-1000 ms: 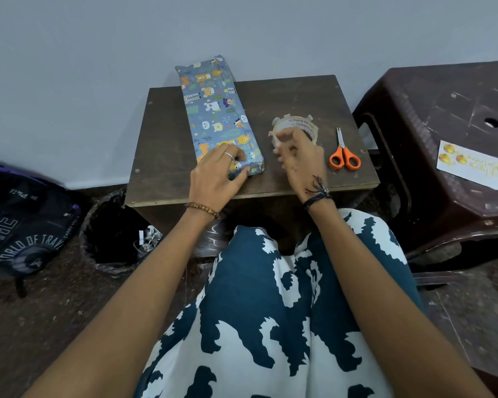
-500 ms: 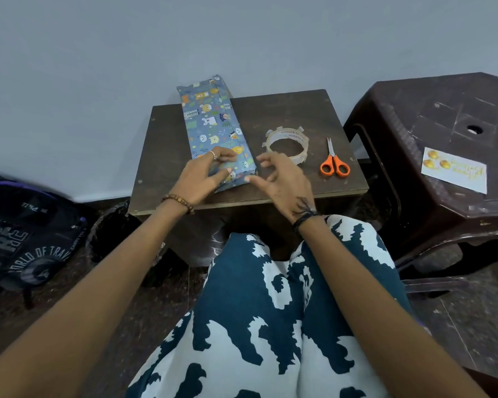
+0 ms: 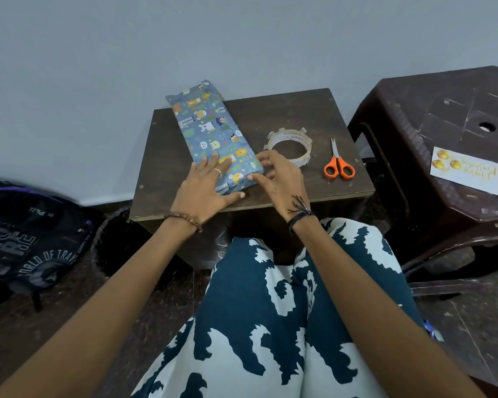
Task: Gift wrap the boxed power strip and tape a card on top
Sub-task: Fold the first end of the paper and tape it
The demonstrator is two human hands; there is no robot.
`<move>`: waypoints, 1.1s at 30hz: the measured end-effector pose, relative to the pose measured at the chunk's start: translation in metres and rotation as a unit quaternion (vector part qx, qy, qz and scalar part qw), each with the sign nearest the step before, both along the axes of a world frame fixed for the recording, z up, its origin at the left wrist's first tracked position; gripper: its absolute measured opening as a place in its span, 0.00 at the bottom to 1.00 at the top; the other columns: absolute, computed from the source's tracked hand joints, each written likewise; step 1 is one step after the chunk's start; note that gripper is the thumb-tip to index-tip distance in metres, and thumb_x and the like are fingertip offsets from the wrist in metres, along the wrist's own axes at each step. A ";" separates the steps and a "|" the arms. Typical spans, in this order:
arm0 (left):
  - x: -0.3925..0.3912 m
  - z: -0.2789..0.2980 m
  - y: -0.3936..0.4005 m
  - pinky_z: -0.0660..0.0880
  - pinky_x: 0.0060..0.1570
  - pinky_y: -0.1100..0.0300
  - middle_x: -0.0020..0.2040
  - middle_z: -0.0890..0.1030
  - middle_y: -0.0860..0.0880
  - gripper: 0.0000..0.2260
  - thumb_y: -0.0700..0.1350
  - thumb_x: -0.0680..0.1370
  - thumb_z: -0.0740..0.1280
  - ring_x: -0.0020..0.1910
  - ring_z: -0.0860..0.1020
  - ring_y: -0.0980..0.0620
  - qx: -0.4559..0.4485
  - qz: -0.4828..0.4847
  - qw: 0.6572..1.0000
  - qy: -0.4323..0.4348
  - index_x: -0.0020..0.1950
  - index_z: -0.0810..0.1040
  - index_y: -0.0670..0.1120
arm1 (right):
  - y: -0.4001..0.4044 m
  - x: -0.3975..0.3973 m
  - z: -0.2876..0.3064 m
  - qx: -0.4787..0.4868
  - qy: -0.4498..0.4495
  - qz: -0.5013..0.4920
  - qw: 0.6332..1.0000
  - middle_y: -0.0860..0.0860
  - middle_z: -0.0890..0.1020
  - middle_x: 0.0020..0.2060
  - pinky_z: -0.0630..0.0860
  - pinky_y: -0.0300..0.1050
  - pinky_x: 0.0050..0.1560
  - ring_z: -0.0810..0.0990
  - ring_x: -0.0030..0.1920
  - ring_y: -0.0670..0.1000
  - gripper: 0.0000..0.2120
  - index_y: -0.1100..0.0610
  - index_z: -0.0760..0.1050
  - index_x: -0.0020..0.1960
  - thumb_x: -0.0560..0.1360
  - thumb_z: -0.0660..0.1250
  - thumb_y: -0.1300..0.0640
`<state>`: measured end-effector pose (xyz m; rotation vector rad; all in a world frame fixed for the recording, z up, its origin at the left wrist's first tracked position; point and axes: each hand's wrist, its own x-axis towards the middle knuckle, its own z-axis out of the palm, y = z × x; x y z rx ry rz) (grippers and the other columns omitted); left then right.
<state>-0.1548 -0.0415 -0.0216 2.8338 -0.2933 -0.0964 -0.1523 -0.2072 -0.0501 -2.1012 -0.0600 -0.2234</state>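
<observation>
Head view: dark plastic stool [image 3: 414,145] at right, w/ the card [image 3: 466,175] lying flat on its top (white, gold balloons printed), well apart from the rest. Beside it, a small brown table [image 3: 314,110] against the wall. Black backpack [image 3: 26,239] on the floor at left, a dark bin [image 3: 112,245] btwn it and the table.

On the table, the wrapped box [image 3: 210,133] lies flat in blue animal-print paper, far end overhanging the back edge. Left hand [image 3: 203,189] rests flat on its near end, fingers straight, thumb out along the table's front. Right hand [image 3: 279,175] touches the box's near right corner w/ thumb and fingertips, fingers bent; can't tell if it's pinching tape. Tape roll [image 3: 289,145] just beyond the right hand. Orange scissors [image 3: 338,165] right of the roll, closed.
</observation>
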 end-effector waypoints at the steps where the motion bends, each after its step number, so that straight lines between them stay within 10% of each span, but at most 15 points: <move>1: -0.003 0.003 -0.007 0.56 0.71 0.50 0.76 0.56 0.51 0.32 0.61 0.73 0.64 0.75 0.53 0.50 0.016 0.005 1.000 -0.007 0.74 0.59 0.54 | -0.003 0.000 0.001 0.012 -0.001 -0.007 1.000 0.51 0.80 0.51 0.78 0.48 0.48 0.80 0.42 0.48 0.16 0.55 0.75 0.57 0.70 0.72 0.55; 5: -0.012 0.016 -0.024 0.67 0.63 0.51 0.74 0.63 0.51 0.25 0.63 0.75 0.60 0.70 0.66 0.49 0.047 0.013 0.998 -0.027 0.70 0.67 0.55 | -0.020 0.001 0.004 0.032 0.003 -0.045 0.998 0.55 0.81 0.54 0.74 0.40 0.52 0.80 0.51 0.52 0.17 0.59 0.74 0.59 0.71 0.70 0.64; 13: -0.001 0.032 -0.045 0.71 0.42 0.54 0.50 0.81 0.44 0.15 0.53 0.80 0.55 0.50 0.78 0.41 0.108 0.001 0.984 -0.140 0.55 0.77 0.47 | -0.065 0.004 0.005 0.057 -0.012 -0.246 0.967 0.47 0.79 0.37 0.79 0.57 0.46 0.81 0.43 0.54 0.10 0.58 0.76 0.50 0.73 0.61 0.67; 19: 0.047 0.034 -0.061 0.71 0.49 0.57 0.52 0.82 0.45 0.10 0.45 0.78 0.61 0.54 0.77 0.46 -0.109 0.040 0.988 -0.098 0.51 0.81 0.44 | -0.062 0.010 0.008 -0.046 -0.040 -0.137 0.989 0.52 0.81 0.49 0.67 0.34 0.50 0.77 0.50 0.51 0.10 0.56 0.77 0.54 0.74 0.66 0.62; 23: 0.090 0.025 -0.067 0.66 0.60 0.62 0.49 0.81 0.39 0.13 0.44 0.79 0.61 0.51 0.77 0.44 -0.100 0.014 0.995 0.025 0.42 0.81 0.38 | -0.050 0.022 0.005 -0.180 -0.101 -0.064 0.976 0.53 0.80 0.52 0.70 0.48 0.56 0.71 0.57 0.57 0.09 0.57 0.80 0.53 0.74 0.67 0.59; 26: 0.108 0.015 -0.075 0.51 0.73 0.52 0.61 0.77 0.40 0.17 0.51 0.80 0.58 0.68 0.67 0.43 0.018 0.015 0.994 0.109 0.50 0.82 0.42 | -0.047 0.030 0.002 -0.200 -0.066 -0.054 0.976 0.52 0.81 0.53 0.67 0.49 0.61 0.69 0.63 0.55 0.10 0.58 0.80 0.54 0.76 0.64 0.57; 33: 0.124 0.013 -0.078 0.71 0.63 0.48 0.55 0.81 0.42 0.11 0.47 0.73 0.70 0.58 0.76 0.42 -0.106 0.061 0.976 0.182 0.51 0.83 0.42 | -0.056 0.038 -0.004 -0.209 0.001 -0.062 0.976 0.52 0.82 0.52 0.59 0.49 0.70 0.65 0.68 0.52 0.12 0.56 0.81 0.52 0.75 0.65 0.51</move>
